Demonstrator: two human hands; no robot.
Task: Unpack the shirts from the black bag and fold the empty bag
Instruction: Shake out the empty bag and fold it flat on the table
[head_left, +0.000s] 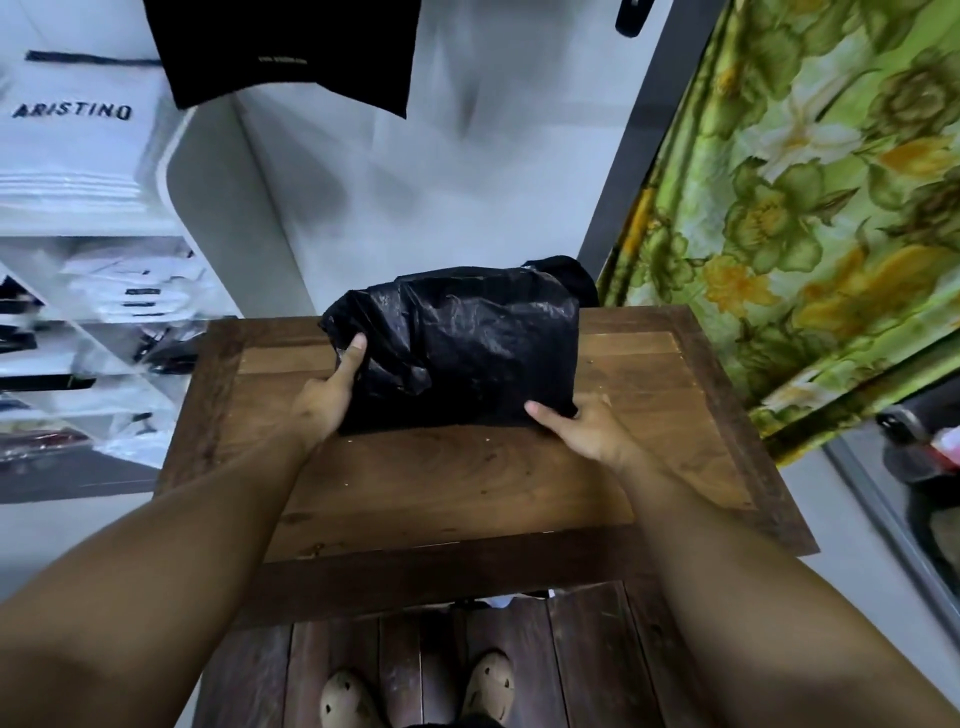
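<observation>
A bulging black plastic bag (467, 343) lies on the far half of a wooden table (467, 478). Its contents are hidden; no shirts show from inside it. My left hand (332, 389) grips the bag's crumpled left end, thumb pressed on the plastic. My right hand (576, 426) holds the bag's near right corner, thumb on top and fingers tucked underneath. A bit of dark fabric (571, 275) pokes out behind the bag's far right corner.
White shelves (104, 322) with packaged folded shirts stand at the left. A black garment (280, 47) hangs above. A green floral curtain (805, 208) hangs at the right. My sandalled feet (415, 696) stand on dark floor planks below the table.
</observation>
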